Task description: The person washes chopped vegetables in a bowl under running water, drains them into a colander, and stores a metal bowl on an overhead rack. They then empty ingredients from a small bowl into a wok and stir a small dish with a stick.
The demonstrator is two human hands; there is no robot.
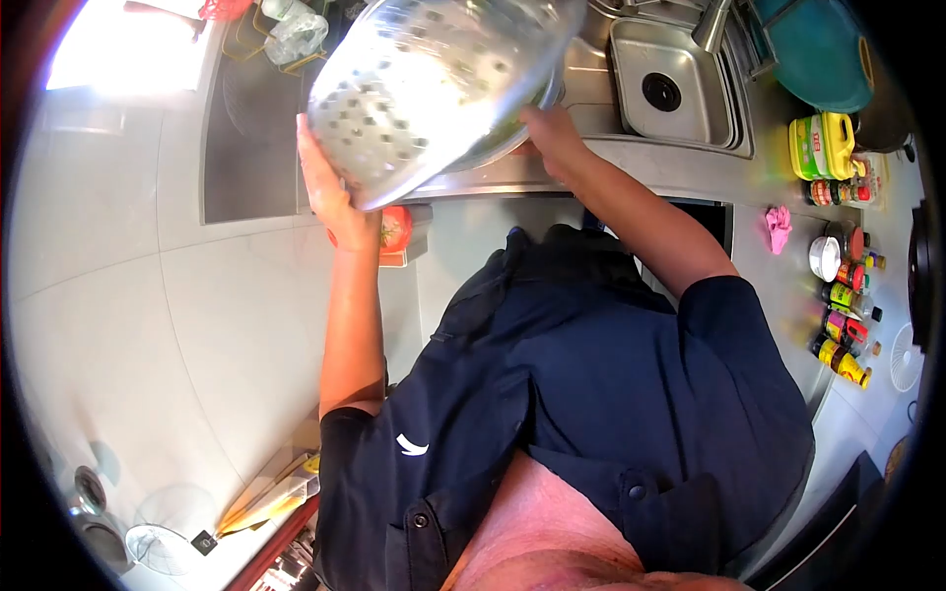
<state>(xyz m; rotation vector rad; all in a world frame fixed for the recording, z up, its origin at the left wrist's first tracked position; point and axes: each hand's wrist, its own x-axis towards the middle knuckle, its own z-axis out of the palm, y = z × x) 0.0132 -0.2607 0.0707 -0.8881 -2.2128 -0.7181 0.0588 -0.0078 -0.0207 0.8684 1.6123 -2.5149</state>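
A large shiny metal colander [414, 108] with rows of holes is tilted up in front of me, over the counter's front edge. My left hand [333, 197] is closed on its lower left rim. On the other side, my right hand [554, 138] grips the right rim, its fingertips partly hidden. Another rounded rim, clear or metallic, shows behind the colander's right edge; what it belongs to is hard to tell. Whatever lies inside the colander is hidden.
The steel sink [680, 84] with a faucet [711, 28] is at the right. Beyond it are a teal basin [813, 54], a yellow jug [823, 146], a pink cloth [778, 229] and several bottles [843, 361]. A red object [395, 229] sits below the counter edge.
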